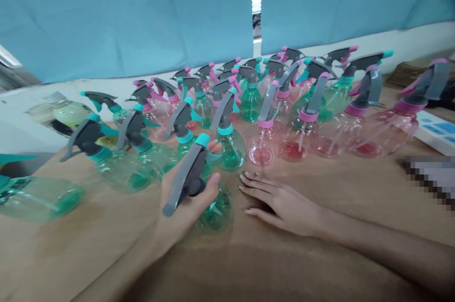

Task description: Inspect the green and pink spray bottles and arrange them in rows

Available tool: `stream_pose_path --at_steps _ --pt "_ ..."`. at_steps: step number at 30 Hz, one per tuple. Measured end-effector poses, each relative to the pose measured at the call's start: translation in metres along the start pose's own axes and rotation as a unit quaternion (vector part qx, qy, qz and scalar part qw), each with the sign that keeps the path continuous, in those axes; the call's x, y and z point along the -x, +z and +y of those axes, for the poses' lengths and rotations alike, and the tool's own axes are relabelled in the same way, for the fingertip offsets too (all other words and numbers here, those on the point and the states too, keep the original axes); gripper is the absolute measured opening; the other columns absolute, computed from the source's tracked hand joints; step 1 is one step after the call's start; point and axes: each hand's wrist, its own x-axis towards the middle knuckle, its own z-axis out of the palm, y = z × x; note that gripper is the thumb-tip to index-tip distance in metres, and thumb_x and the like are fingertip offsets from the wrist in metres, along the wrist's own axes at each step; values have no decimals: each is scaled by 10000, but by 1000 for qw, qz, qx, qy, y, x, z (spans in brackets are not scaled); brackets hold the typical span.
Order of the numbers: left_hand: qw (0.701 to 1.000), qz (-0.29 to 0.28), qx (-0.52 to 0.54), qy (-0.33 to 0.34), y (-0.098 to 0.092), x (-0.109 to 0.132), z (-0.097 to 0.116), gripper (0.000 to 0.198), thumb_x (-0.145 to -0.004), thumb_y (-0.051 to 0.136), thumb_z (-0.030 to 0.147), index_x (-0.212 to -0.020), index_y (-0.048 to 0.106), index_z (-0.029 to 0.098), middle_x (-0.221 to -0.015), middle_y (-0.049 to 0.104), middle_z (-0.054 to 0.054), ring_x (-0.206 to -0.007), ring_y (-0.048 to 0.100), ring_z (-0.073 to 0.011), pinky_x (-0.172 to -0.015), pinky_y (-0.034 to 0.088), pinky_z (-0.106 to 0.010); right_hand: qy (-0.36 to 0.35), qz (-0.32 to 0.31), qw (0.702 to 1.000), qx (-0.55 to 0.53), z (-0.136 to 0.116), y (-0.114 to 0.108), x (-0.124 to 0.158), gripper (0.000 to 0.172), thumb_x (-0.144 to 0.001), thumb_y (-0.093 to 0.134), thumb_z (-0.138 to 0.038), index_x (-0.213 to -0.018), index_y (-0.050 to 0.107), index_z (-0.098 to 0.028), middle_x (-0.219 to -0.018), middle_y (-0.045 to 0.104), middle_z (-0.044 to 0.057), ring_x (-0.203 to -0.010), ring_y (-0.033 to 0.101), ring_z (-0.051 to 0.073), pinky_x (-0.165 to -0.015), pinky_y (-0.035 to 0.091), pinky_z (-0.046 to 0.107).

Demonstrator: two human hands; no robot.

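Note:
My left hand [181, 202] is wrapped round the neck of a green spray bottle [216, 209] with a grey trigger head and a teal nozzle. The bottle stands on or just over the brown table [249, 254]; its base is close to the surface. To its right, my right hand [280, 200] lies palm down on the table, fingers stretched out and holding nothing. Just beyond the fingertips stand another green spray bottle [230, 148] and a pink spray bottle [262, 145], each with a little coloured tint low in the body.
Several more green and pink spray bottles crowd the table's far side, with a green one [42, 197] at the left edge. A pixelated flat object [435, 176] and a white-and-blue box [439, 129] lie at the right. Blue sheeting [142, 17] covers the wall behind.

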Motion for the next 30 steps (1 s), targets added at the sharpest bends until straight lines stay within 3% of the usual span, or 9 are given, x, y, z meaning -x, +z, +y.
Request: stream_pose_path --at_steps 3,7,11,14,17,22,26,30 --pt "999 -15 46 -2 -1 1 1 263 -752 596 274 -1010 648 270 -1039 739 -19 -1135 638 -263 -1017 498 -414 -1 -2 1000 7 0 1 -1 550 -963 469 -445 -1407 464 -120 -1454 464 113 -1382 373 238 -1157 298 428" --pt "999 -11 26 34 -2 2 -5 398 -761 634 303 -1155 577 289 -1261 650 -25 -1199 591 -264 -1037 473 -424 -2 -6 1000 10 1 2 -1 568 -965 457 -457 -1410 456 -104 -1455 465 115 -1383 371 240 -1158 298 423" --pt "998 -14 -29 52 -6 5 -15 546 -731 679 374 -1234 498 262 -1155 655 -67 -1001 657 -266 -832 567 -407 -3 7 1000 -3 2 3 0 554 -964 461 -456 -1415 456 -135 -1452 471 103 -1381 375 240 -1155 301 436" --pt "996 -27 -49 68 -12 11 -20 545 -740 675 365 -1235 476 255 -1084 656 -57 -865 664 -236 -722 575 -372 -6 16 1000 -3 2 4 1 542 -965 456 -460 -1412 465 -153 -1448 479 98 -1380 377 243 -1151 307 442" --pt "995 -17 -59 78 -15 20 -26 511 -741 685 346 -1198 478 247 -1021 664 -39 -865 661 -231 -765 560 -374 -10 25 1000 13 0 5 1 528 -967 451 -458 -1403 478 -159 -1436 493 101 -1371 391 248 -1146 311 460" --pt "997 -46 -53 30 -12 39 -36 366 -805 654 424 -1080 515 227 -1050 661 -65 -1066 617 -284 -892 500 -436 -5 24 997 69 -6 6 3 473 -981 434 -407 -1365 522 -146 -1417 514 121 -1347 429 257 -1130 337 469" --pt "997 -59 -30 38 -12 50 -38 333 -852 613 432 -1099 529 225 -1104 653 -77 -1061 617 -274 -910 482 -444 -2 5 996 92 -16 0 0 409 -976 449 -371 -1308 580 -172 -1378 558 117 -1293 498 272 -1069 418 479" --pt "997 -55 -35 36 -25 62 -41 336 -857 608 428 -1106 529 218 -1103 644 -77 -1050 613 -273 -894 491 -434 17 -18 993 120 -32 -11 -8 362 -961 467 -333 -1273 594 -199 -1320 611 99 -1179 596 286 -930 529 488"
